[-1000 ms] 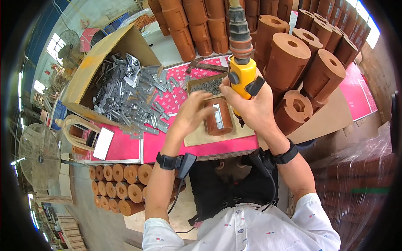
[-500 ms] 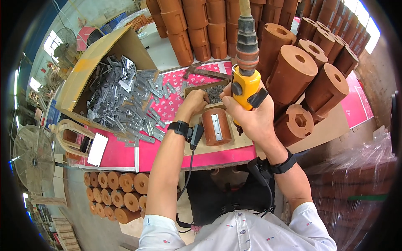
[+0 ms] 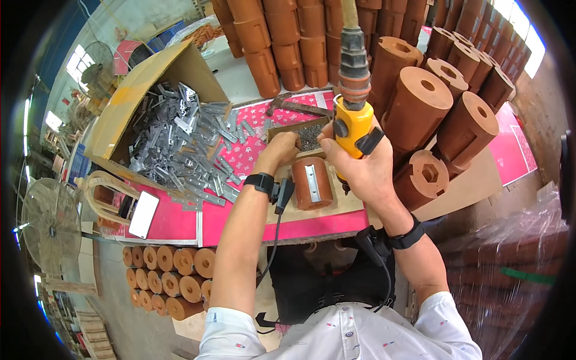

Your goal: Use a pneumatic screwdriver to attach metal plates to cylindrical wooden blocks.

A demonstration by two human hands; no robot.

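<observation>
My right hand grips a yellow power screwdriver, its tip pointing down beside a brown wooden cylinder. That cylinder lies on its side on a board, with a metal strip set along its top. My left hand is at the left end of a small open box of screws, just beyond the cylinder. Its fingers are curled and pressed together; whatever they pinch is too small or hidden to see.
A tipped cardboard box spills metal strips over the pink table covering at left. A hammer lies behind the screw box. Brown cylinders crowd the right side. A phone leans near the left table edge.
The whole view has shifted very slightly. My left hand stays at the screw box with its fingers curled, and my right hand keeps its grip on the power screwdriver.
</observation>
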